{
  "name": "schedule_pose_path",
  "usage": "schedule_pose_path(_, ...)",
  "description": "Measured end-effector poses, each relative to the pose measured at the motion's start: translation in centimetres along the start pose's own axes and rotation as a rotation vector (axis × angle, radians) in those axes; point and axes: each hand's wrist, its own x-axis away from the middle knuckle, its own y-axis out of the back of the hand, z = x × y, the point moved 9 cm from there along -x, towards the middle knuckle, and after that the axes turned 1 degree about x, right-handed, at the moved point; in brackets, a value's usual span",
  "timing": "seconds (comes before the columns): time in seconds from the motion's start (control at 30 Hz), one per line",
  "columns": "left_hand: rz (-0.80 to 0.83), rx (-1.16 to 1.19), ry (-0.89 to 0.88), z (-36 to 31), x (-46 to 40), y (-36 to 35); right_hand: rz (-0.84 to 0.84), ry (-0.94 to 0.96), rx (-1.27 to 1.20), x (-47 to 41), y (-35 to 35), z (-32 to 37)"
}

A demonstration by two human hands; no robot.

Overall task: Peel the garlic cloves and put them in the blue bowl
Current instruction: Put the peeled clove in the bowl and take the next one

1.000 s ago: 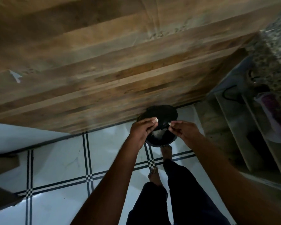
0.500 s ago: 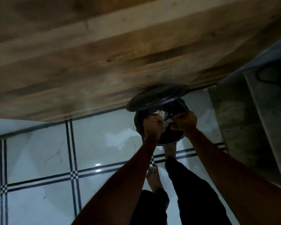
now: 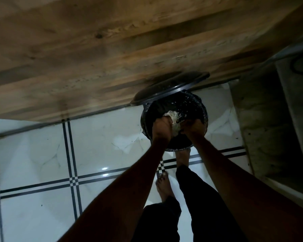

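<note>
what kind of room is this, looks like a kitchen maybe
Probably a home kitchen. A wooden cabinet front stands on a white tiled floor, and a lidded black bin with pale scraps inside sits at its foot. A person stands barefoot over it.

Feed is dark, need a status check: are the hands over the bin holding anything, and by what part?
Cannot tell. Both the left hand and right hand are curled, backs to the camera, over the open black bin; the fingertips and anything pinched are hidden.
</note>
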Motion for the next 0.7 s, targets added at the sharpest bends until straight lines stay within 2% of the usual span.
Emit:
schedule_pose_path(0.13,0.042,0.085,0.019,-0.2,0.8,0.3,-0.055,-0.025,0.123,3.2,1.1,1.7)
schedule_pose_path(0.23,0.009,0.100,0.039,-0.1,1.0,0.4,-0.099,0.006,0.096,4.6,1.8,2.2)
schedule_pose_path(0.37,-0.008,0.015,0.046,-1.2,1.6,1.2,0.002,-0.065,0.002,0.9,0.5,-1.5)
schedule_pose_path(0.47,0.006,-0.005,0.028,-2.7,2.9,2.4,-0.051,-0.002,0.052,4.8,3.5,2.2)
schedule_pose_path(0.6,-0.165,0.166,0.030,-4.1,6.3,6.8,0.004,0.077,0.055,9.5,6.6,6.1)
schedule_pose_path(0.7,-0.128,0.359,0.018,-6.4,10.0,10.1,-0.006,0.113,-0.063,11.7,9.8,6.1)
